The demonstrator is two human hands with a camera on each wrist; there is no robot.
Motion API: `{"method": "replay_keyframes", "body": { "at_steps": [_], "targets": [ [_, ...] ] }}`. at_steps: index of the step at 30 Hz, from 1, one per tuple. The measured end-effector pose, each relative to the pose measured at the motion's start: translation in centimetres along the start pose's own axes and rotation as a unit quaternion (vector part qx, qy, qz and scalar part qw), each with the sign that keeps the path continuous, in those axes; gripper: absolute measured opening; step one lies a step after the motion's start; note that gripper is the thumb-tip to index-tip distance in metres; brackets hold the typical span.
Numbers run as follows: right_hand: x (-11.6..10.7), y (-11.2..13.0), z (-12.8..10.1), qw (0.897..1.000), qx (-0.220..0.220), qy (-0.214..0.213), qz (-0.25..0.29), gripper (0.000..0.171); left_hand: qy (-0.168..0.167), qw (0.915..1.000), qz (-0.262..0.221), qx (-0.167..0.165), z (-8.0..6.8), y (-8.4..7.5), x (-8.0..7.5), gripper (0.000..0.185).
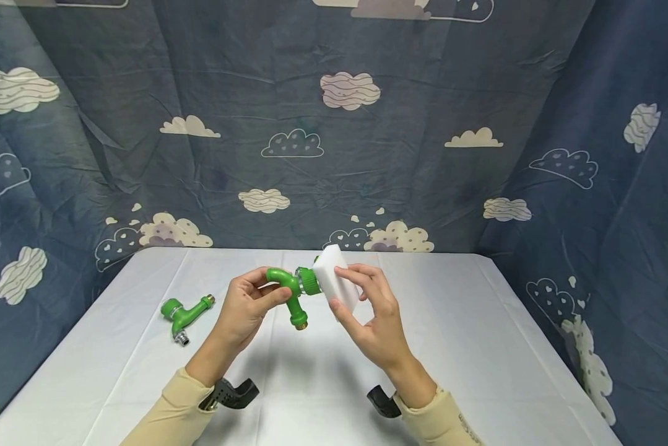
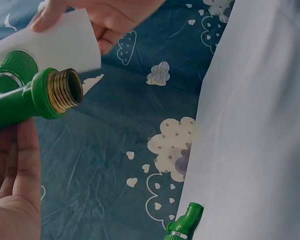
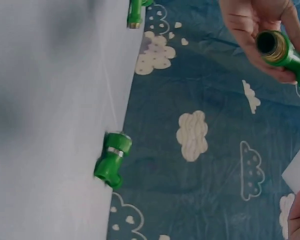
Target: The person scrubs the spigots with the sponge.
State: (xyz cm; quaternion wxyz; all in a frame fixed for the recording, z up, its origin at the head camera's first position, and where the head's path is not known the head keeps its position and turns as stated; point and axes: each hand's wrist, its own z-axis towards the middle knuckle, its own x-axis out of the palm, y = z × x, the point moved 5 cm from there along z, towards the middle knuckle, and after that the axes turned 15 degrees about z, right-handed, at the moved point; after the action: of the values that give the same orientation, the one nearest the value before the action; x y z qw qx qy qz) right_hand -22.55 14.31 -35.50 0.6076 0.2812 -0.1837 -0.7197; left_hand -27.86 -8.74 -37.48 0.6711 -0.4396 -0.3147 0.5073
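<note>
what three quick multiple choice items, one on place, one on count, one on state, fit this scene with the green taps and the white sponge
1. Where is the second green tap?
A. on the white table, beside the left hand
B. in the right hand
C. on top of the sponge

2. How many green taps are in view?
A. one
B. two
C. four

3. What is the white sponge doing?
A. lying flat on the table
B. held by the right hand against the held green tap
C. tucked under a sleeve

Answers: 1 A, it lies on the cloth past the left hand. 2 B, one held, one lying. 3 B, the right fingers pinch it at the tap's end.
</note>
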Motion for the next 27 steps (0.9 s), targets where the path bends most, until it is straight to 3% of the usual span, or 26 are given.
{"method": "replay_keyframes", "body": {
  "at_steps": [8,11,15,18,27],
  "targets": [
    [-0.4,-1.4,-0.1,1.000,0.004,-0.014,-0.022,0.048,0.023,0.9995,0.001,0.020,-0.2,-0.3,0.2,0.030],
    [-0.6,-1.4,0.0,0.999,0.009,-0.021,-0.025,0.048,0.015,0.9997,0.003,0.019,-0.2,-0.4,0.1,0.031],
    [-0.6,-0.9,0.1,0.999,0.007,-0.022,-0.023,0.048,-0.020,0.9980,0.060,-0.001,-0.2,-0.3,-0.3,0.029],
    [-0.4,-0.4,0.1,1.000,-0.002,-0.012,-0.023,0.048,-0.032,0.9921,0.121,-0.001,-0.1,-0.4,-0.4,0.029],
    [0.9,0.2,-0.4,0.998,-0.027,0.053,-0.035,0.049,-0.004,0.9735,0.215,0.079,-0.2,-1.3,0.5,0.025]
  ]
}}
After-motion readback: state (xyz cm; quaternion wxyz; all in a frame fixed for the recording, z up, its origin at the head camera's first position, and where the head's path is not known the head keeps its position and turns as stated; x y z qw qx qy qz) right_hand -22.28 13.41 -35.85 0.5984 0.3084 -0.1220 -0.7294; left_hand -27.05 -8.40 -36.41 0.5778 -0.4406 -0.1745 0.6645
